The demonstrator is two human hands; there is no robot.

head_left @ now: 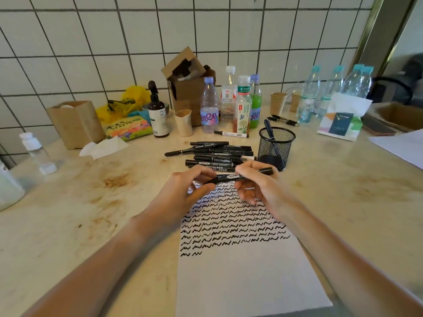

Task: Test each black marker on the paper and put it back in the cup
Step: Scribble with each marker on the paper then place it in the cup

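Black marker, frame centre above the paper: light, rigid, smooth-barrelled, likely best taken mid-barrel; left hand pinches one end, right hand grips the barrel.

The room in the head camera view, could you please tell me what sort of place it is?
Probably a break-room or pantry counter used as a desk: a white tiled wall, a stained counter crowded with drink bottles and paper cups, plus a pile of markers.
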